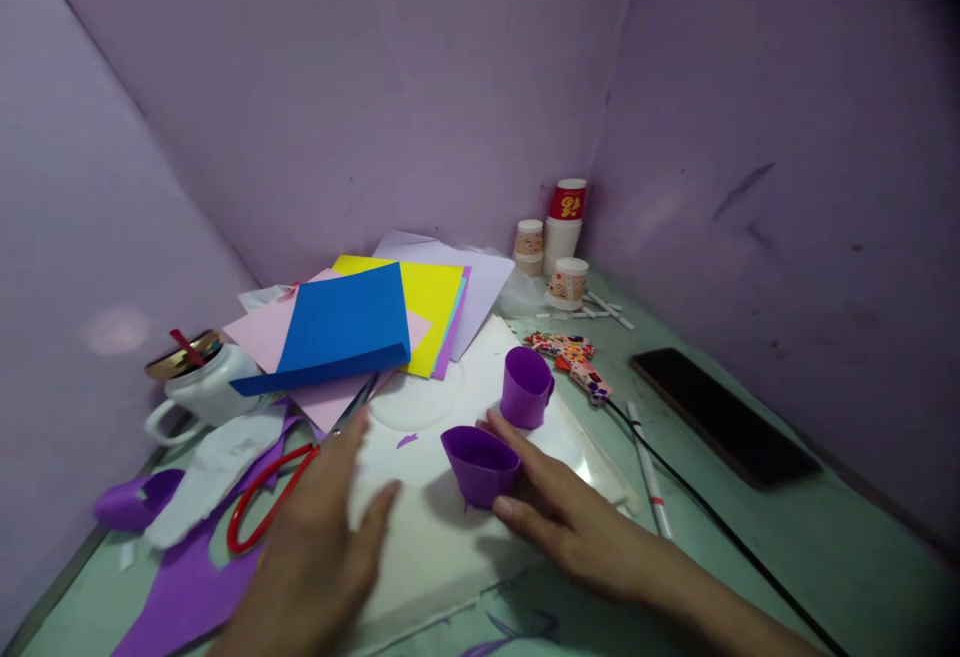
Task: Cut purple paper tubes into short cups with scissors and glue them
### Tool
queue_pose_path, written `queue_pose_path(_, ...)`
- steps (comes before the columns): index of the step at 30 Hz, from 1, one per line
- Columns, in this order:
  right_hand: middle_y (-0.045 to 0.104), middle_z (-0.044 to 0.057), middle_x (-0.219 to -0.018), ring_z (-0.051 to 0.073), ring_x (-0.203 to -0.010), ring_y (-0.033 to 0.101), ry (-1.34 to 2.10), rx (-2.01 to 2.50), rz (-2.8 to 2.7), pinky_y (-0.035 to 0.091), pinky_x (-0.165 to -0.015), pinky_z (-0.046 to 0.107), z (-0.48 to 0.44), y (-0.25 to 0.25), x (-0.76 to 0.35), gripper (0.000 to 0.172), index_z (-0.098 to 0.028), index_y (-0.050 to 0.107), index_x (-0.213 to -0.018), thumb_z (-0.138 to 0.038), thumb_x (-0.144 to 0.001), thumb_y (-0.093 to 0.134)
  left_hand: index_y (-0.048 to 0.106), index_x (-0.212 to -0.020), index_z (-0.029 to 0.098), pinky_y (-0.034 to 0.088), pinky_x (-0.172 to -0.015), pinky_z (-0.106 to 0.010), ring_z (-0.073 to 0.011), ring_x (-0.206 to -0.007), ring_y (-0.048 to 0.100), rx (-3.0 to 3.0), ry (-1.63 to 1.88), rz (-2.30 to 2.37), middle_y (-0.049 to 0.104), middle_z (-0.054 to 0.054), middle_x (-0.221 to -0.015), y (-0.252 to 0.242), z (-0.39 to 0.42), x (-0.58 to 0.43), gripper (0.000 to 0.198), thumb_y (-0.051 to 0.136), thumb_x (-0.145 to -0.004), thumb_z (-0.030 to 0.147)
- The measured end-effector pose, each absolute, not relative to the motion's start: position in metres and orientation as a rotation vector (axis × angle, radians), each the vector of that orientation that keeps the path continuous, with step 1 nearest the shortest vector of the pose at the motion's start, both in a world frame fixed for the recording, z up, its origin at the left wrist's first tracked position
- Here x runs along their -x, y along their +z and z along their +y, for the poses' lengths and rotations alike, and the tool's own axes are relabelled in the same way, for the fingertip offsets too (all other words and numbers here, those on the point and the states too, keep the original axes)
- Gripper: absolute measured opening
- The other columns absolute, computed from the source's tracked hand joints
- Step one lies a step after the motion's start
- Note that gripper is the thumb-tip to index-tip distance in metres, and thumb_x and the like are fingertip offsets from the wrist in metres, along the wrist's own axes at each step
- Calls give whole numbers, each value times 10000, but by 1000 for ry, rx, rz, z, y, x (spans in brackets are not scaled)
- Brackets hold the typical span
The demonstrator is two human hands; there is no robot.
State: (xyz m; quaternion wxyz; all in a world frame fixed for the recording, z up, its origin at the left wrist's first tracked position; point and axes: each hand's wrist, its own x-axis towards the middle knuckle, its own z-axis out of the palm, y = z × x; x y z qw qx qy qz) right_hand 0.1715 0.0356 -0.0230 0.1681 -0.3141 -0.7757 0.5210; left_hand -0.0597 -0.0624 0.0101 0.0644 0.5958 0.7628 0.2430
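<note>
Head camera: blurred left hand (315, 537), grip wide, partly hides red-handled scissors (234, 527). Right hand (574, 520) holds a purple cup (478, 472) over the white board (420, 567), contact beneath unclear, a second cup (525, 397) just behind.

Before you, a pale green tabletop (862, 557) is carrying a white board (412, 557). Right of that board, a patterned corded tool (583, 377), a red-banded white pen (646, 469) and a dark phone (724, 417) are lying directly on the green. Beyond them, paper cups (568, 285) are standing near thin white sticks (616, 311); purple paper (187, 587) is spreading at your left.
</note>
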Motion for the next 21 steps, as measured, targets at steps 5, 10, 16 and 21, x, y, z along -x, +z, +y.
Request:
queue_pose_path(5,241,86,-1574,278,-1438,240,1467,737,-2330,168,-1160,546,45,-21,-181,655,-238,214,-1507,-291,-922,505,130,-1478,96,315,-1120,-473,-275,-1410,280,-1792,681,1836,279,-197,-1537,-10,-52,7,760,478,-848,339)
queue_pose_path(10,559,76,-1385,273,-1243,536,1546,484,-2198,390,-1065,473,52,-18,-174,586,-272,451,-1400,-178,-851,633,136,-1468,103,339,-1099,-504,-321,-1348,382,-1597,802,1748,385,-215,-1469,-8,-42,-2,841,587,-779,272)
queue_pose_path(16,537,113,-1393,306,-1271,502,1614,528,-1938,373,-1073,477,50,-26,-167,839,-248,492,-1360,-252,-606,861,224,-1447,135,312,-1127,-449,-261,-1348,391,-1774,978,1425,399,-166,-1466,-14,-37,5,746,561,-782,178)
queue_pose_path(21,666,107,-1212,290,-1120,614,1674,563,-1820,452,-996,450,50,-22,-162,701,-203,590,-1251,-261,-604,855,88,-1482,95,324,-1122,-427,-232,-1339,411,-1690,906,1436,381,-179,-1486,-19,-37,8,810,536,-818,223)
